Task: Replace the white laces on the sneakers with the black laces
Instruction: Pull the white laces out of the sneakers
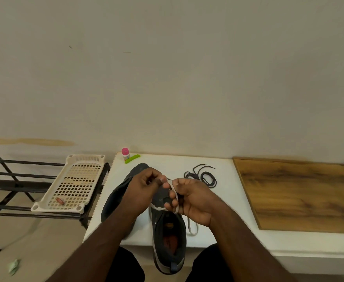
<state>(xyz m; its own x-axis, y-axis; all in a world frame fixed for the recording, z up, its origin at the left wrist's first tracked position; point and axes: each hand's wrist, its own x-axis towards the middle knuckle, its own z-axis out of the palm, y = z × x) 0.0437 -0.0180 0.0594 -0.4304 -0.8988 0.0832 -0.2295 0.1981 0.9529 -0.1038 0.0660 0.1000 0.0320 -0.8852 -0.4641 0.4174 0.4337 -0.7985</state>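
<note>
A dark grey sneaker (168, 239) lies on the white table (218, 226) with its heel toward me. Its white lace (192, 227) runs up between my hands and trails loose on the table to the right. My left hand (144, 190) pinches the lace above the tongue. My right hand (191, 200) holds the lace with curled fingers at the eyelets. A second dark sneaker (116, 198) lies on its side behind my left arm. The black laces (204, 176) sit coiled on the table beyond my right hand.
A small bottle with a pink cap (125, 154) and a green stick (132, 158) stand at the table's back left. A wooden board (301, 194) covers the table's right side. A white perforated tray (73, 184) rests on a black metal rack (8, 180) at the left.
</note>
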